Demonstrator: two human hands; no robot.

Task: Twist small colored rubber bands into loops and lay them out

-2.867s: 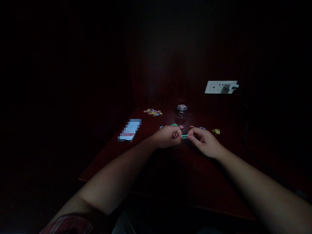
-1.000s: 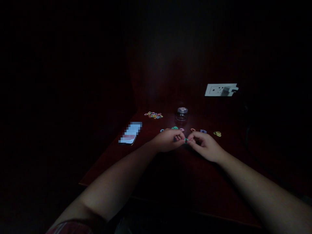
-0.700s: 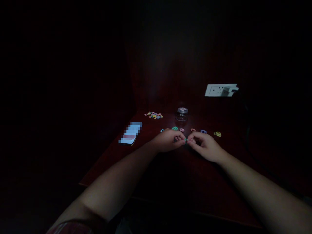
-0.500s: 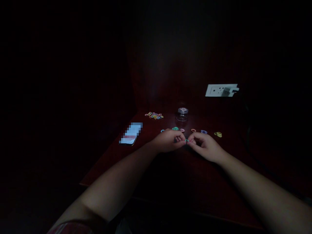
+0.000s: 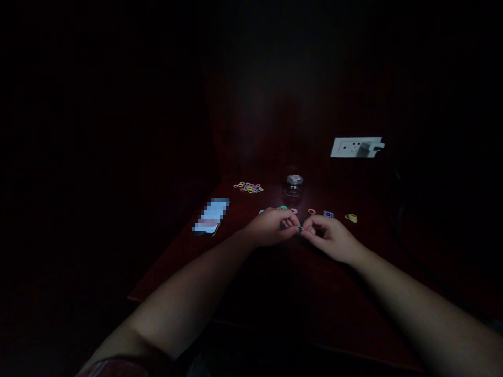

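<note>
Table (image 5: 243,209) bearing a phone (image 5: 212,217), a lidded jar (image 5: 294,187) and small bands. Mixed pile (image 5: 249,187) at the back, left of the jar, colours ungrouped. Nearer row, apart by colour: yellow bands (image 5: 351,218), purple bands (image 5: 328,214), green bands (image 5: 282,208), partly hidden; single-looking orange, pink and blue ones. Left hand (image 5: 271,228) and right hand (image 5: 334,238), thumbs and forefingers pinching one green band (image 5: 301,228) between them, unplaced, before the row.

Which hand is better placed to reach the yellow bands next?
The right hand, I'd judge: it is nearer the yellow bands, which lie on its side, while the left hand is farther off. Both seem to pinch a green band, so the right would have to let go first.
</note>
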